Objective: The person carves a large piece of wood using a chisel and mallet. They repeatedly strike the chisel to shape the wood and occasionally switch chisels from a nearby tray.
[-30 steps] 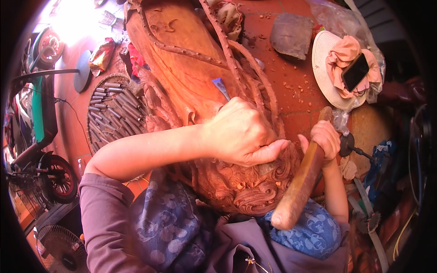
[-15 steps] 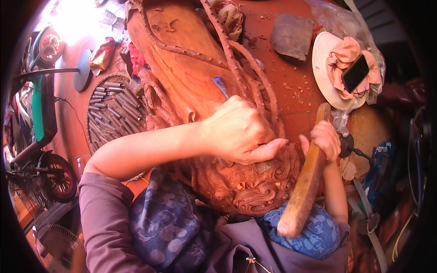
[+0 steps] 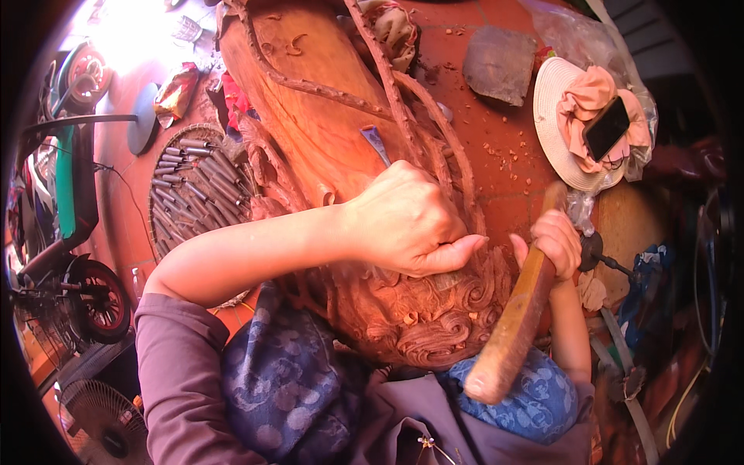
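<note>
Red floor; left hand (image 3: 407, 221) hides chisel (image 3: 377, 145) handle on carving (image 3: 325, 101).

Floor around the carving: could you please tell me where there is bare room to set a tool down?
Bare tiled floor lies between the carved wood, the grey slab and the straw hat, strewn with chips. The left is crowded by the chisel tray.

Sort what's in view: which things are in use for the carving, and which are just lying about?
In use: left hand gripping chisel; right hand holding wooden mallet; carved wood panel.

Lying about: tray of chisels, straw hat, phone, flat stone, fan.
</note>
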Tool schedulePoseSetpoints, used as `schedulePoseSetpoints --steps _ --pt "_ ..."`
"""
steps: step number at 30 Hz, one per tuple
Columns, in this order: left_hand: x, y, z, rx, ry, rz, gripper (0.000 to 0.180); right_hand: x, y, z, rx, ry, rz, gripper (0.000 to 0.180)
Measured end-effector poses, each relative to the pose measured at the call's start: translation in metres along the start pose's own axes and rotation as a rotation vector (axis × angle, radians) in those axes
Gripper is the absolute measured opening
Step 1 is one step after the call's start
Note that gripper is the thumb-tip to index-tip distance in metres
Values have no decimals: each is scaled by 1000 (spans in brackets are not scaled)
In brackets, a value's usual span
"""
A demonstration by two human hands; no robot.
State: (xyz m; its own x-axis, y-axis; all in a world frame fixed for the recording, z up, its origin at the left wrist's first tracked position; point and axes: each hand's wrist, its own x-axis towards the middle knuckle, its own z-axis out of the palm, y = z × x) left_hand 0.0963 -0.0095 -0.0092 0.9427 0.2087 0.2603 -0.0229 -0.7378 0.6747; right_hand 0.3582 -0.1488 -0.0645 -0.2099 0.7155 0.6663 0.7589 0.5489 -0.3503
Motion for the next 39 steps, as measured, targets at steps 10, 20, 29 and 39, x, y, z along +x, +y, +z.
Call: schedulePoseSetpoints --steps 10,20,29,39 --pt "2 -1 -9 -8 -28 -23 41 7 1 3 -71 -55 59 34" --pt "3 -5 -19 2 -41 -56 41 12 -10 -4 -53 -107 156 34" --pt "-2 12 -9 18 -55 92 39 12 -16 -7 6 -145 190 37" --pt "5 4 -3 -29 -29 -9 43 18 -19 -6 98 -79 96 37"
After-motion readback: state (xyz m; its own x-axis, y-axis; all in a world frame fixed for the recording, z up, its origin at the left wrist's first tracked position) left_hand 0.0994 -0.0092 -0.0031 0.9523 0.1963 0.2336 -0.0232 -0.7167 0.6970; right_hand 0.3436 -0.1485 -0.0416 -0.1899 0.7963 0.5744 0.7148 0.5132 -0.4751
